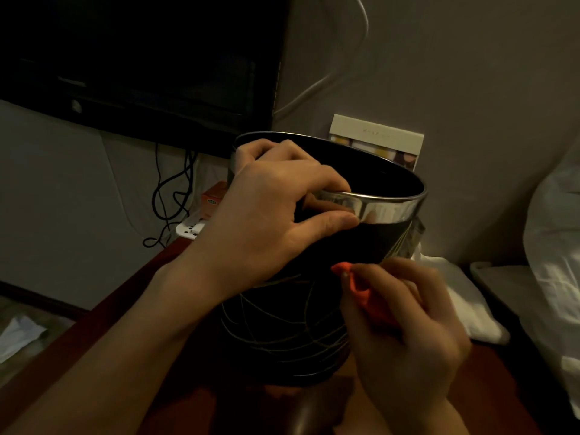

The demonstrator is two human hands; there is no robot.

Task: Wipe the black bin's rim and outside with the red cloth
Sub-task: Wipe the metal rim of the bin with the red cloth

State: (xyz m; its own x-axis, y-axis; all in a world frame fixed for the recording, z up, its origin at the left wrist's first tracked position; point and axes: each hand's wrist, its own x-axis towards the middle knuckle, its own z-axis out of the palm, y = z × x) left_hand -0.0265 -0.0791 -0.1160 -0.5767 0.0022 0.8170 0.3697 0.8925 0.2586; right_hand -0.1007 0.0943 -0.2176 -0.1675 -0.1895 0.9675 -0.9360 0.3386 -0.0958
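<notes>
Firmly, left hand (266, 215) grips bin rim (386, 204).

Black, silver and red against dim brown and grey.

Black bin (282, 324), crossed with thin pale curving lines, banded in shiny silver at the rim (386, 208). Red-orange cloth (361, 290), plain. Dark reddish-brown counter (131, 296). Orange box (213, 199) with a small green mark. White tray (188, 229), dotted with dark holes. Black screen (141, 58), black cables (172, 196), grey-beige wall (470, 89). White bedding (555, 246).
</notes>
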